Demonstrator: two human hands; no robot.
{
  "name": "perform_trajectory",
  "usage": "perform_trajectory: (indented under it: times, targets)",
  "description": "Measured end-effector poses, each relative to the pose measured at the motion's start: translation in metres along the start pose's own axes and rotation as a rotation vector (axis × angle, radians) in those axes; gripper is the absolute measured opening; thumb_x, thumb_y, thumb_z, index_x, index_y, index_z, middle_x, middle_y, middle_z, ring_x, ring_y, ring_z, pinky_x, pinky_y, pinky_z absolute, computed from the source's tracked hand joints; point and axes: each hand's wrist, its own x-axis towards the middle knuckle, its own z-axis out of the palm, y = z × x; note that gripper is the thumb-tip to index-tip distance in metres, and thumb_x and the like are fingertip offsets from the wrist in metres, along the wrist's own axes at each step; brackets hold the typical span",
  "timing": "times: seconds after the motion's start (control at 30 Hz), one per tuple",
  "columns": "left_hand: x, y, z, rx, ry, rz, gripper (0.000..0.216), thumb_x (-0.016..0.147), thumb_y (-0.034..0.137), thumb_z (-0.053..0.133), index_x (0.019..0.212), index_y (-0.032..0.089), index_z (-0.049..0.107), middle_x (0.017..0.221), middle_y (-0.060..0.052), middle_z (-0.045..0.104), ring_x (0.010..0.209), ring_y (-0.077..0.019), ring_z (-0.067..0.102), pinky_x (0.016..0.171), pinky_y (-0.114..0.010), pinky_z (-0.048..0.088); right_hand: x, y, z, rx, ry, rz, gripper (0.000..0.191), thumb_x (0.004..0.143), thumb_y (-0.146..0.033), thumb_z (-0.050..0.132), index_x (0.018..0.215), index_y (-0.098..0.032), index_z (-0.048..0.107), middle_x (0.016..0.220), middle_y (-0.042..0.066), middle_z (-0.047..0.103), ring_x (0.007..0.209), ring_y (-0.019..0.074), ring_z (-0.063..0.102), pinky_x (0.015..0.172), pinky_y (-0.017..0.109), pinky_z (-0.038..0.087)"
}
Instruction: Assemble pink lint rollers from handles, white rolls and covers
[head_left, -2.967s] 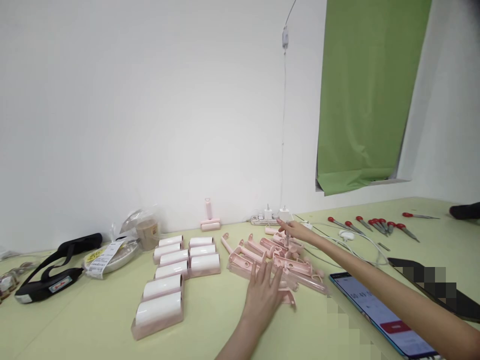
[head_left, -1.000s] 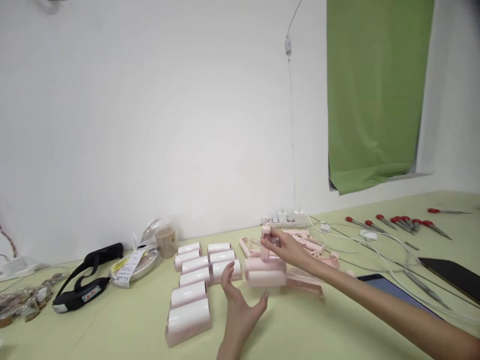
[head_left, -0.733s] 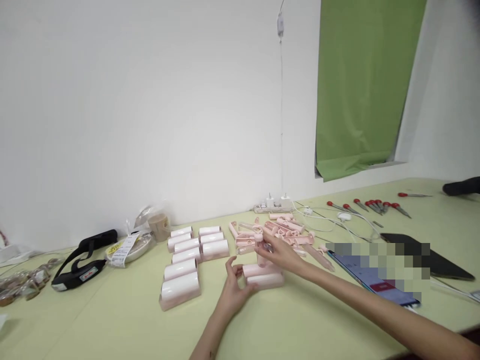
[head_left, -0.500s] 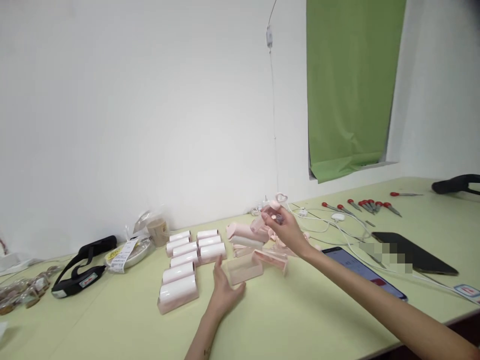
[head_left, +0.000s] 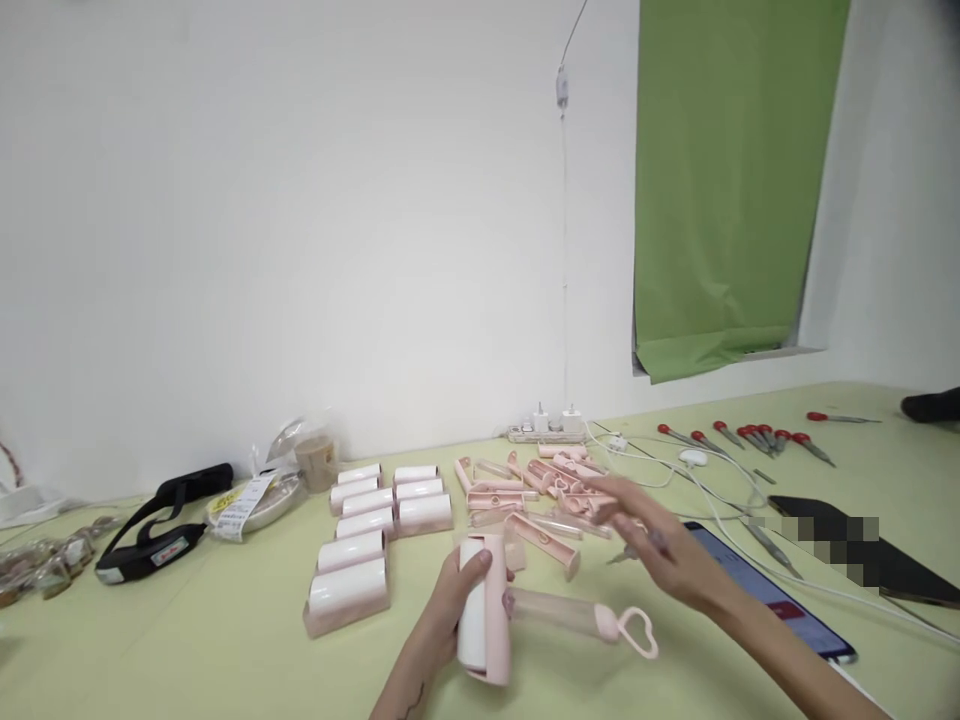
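Your left hand is clamped on a lint roller with a white paper roll and a pink plastic frame, thumb laid across its upper end. The roller is held above the pale green tabletop, in front of you; its clear tubular handle points to your right and ends in a pink heart-shaped loop.

Your right hand is raised above the handle and apart from it, fingers extended. A slender grey item shows at those fingers; whether they grip it cannot be told.

Beyond your hands lies a loose pile of pink plastic frames and clear tubes, with one pink half-round frame lying nearest you. To the left of your roller, white paper rolls in clear pinkish covers lie in two columns. On your right, a phone with a lit screen lies near your forearm, and grey tools with red round ends are grouped farther back.
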Motion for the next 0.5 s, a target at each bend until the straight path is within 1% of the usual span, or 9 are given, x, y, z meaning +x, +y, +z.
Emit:
perform_trajectory:
  times: [0.03, 0.07, 0.1, 0.13, 0.17, 0.23, 0.33, 0.4, 0.5]
  targets:
    - [-0.001, -0.002, 0.0, 0.038, -0.013, 0.017, 0.038, 0.062, 0.043, 0.062, 0.082, 0.015, 0.047, 0.064, -0.004, 0.06, 0.05, -0.0141, 0.055, 0.05, -0.027, 0.045, -0.001, 0.001, 0.0, 0.061, 0.104, 0.088, 0.035, 0.087, -0.036, 0.028, 0.105, -0.02, 0.053, 0.073, 0.005, 0.06, 0.063, 0.0159, 0.058, 0.055, 0.027, 0.045]
    - [-0.002, -0.004, 0.001, 0.088, -0.008, 0.031, 0.039, 0.062, 0.042, 0.063, 0.083, 0.015, 0.047, 0.066, -0.004, 0.06, 0.052, -0.015, 0.056, 0.052, -0.028, 0.045, -0.001, -0.001, 0.002, 0.134, 0.178, 0.156, 0.037, 0.087, -0.039, 0.026, 0.099, -0.019, 0.055, 0.059, 0.002, 0.055, 0.051, 0.0141, 0.054, 0.049, 0.026, 0.044]
    - [-0.002, -0.005, 0.002, 0.15, 0.011, 0.046, 0.039, 0.061, 0.042, 0.064, 0.084, 0.014, 0.048, 0.068, -0.005, 0.06, 0.056, -0.0157, 0.056, 0.054, -0.028, 0.045, -0.002, -0.005, 0.005, 0.218, 0.211, 0.204, 0.038, 0.086, -0.04, 0.027, 0.093, -0.018, 0.057, 0.05, -0.001, 0.049, 0.044, 0.0126, 0.051, 0.047, 0.025, 0.043]
    - [-0.001, -0.007, 0.002, 0.223, 0.035, 0.071, 0.038, 0.061, 0.041, 0.064, 0.083, 0.014, 0.048, 0.069, -0.005, 0.06, 0.059, -0.0161, 0.056, 0.056, -0.028, 0.044, -0.003, -0.011, 0.01, 0.305, 0.208, 0.234, 0.037, 0.086, -0.041, 0.029, 0.088, -0.018, 0.058, 0.045, -0.004, 0.044, 0.04, 0.0116, 0.048, 0.047, 0.025, 0.044]
    - [-0.001, -0.008, 0.003, 0.298, 0.058, 0.107, 0.037, 0.061, 0.04, 0.064, 0.082, 0.014, 0.05, 0.07, -0.005, 0.06, 0.062, -0.0162, 0.055, 0.058, -0.027, 0.044, -0.005, -0.017, 0.017, 0.386, 0.17, 0.251, 0.035, 0.085, -0.04, 0.032, 0.085, -0.017, 0.058, 0.043, -0.005, 0.043, 0.039, 0.0112, 0.049, 0.05, 0.026, 0.045]
    - [0.001, -0.011, 0.005, 0.42, 0.075, 0.183, 0.034, 0.061, 0.038, 0.064, 0.081, 0.014, 0.052, 0.073, -0.004, 0.059, 0.067, -0.0163, 0.054, 0.062, -0.026, 0.043, -0.01, -0.03, 0.032, 0.504, 0.043, 0.272, 0.028, 0.084, -0.039, 0.039, 0.084, -0.017, 0.057, 0.046, -0.005, 0.046, 0.043, 0.0114, 0.053, 0.057, 0.028, 0.047]
    - [0.002, -0.012, 0.006, 0.494, 0.057, 0.245, 0.031, 0.063, 0.037, 0.062, 0.081, 0.014, 0.053, 0.074, -0.003, 0.058, 0.068, -0.0164, 0.052, 0.063, -0.026, 0.042, -0.017, -0.042, 0.052, 0.553, -0.123, 0.289, 0.028, 0.084, -0.038, 0.039, 0.081, -0.017, 0.057, 0.049, -0.005, 0.047, 0.043, 0.0103, 0.053, 0.056, 0.026, 0.046]
    - [0.001, -0.011, 0.006, 0.501, 0.033, 0.267, 0.029, 0.064, 0.037, 0.06, 0.081, 0.015, 0.053, 0.075, -0.003, 0.058, 0.069, -0.0163, 0.052, 0.064, -0.026, 0.042, -0.021, -0.045, 0.06, 0.515, -0.169, 0.285, 0.028, 0.084, -0.038, 0.038, 0.08, -0.017, 0.057, 0.048, -0.004, 0.048, 0.044, 0.0103, 0.052, 0.056, 0.025, 0.045]
    - [-0.001, -0.01, 0.007, 0.501, -0.008, 0.297, 0.027, 0.065, 0.036, 0.06, 0.081, 0.015, 0.053, 0.076, -0.003, 0.058, 0.071, -0.0167, 0.052, 0.066, -0.026, 0.041, -0.024, -0.043, 0.064, 0.455, -0.173, 0.247, 0.027, 0.083, -0.037, 0.039, 0.082, -0.017, 0.058, 0.051, -0.003, 0.05, 0.046, 0.0105, 0.052, 0.055, 0.024, 0.044]
